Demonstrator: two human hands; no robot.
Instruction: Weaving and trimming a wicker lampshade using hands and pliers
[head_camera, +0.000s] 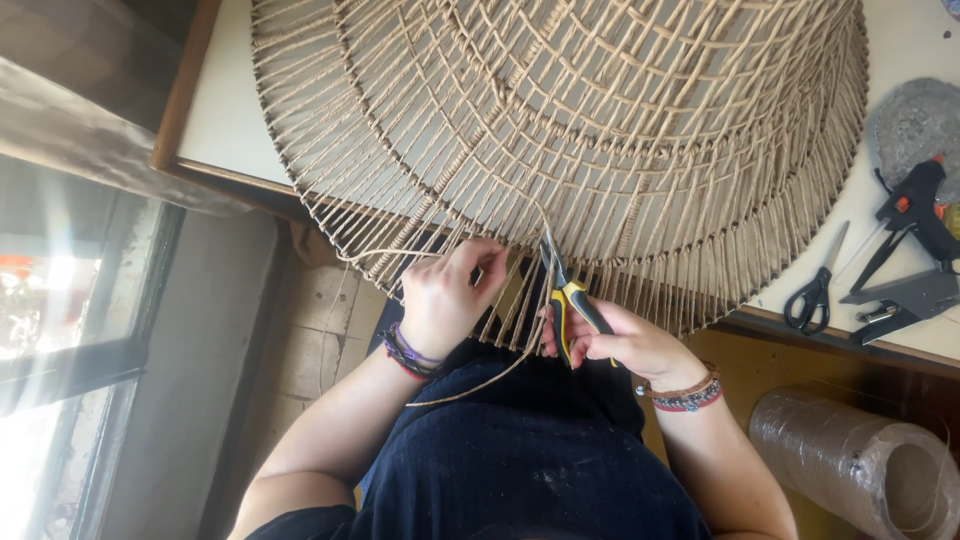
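Observation:
A large round woven piece of tan cord (600, 110) lies on a white table (225, 110) and overhangs its near edge above my lap. My left hand (450, 295) pinches a loose tan cord (470, 385) at the rim of the weave; the cord trails down across my dark clothing. My right hand (620, 340) grips pliers with yellow and black handles (570, 300), their tips pointing up into the rim's strands just right of my left hand. Both wrists carry beaded bracelets.
Black scissors (815, 290), a black glue gun (915, 205) and a grey metal tool (905, 300) lie on the table's right side. A wrapped roll (860, 460) lies on the floor at right. A window is at left.

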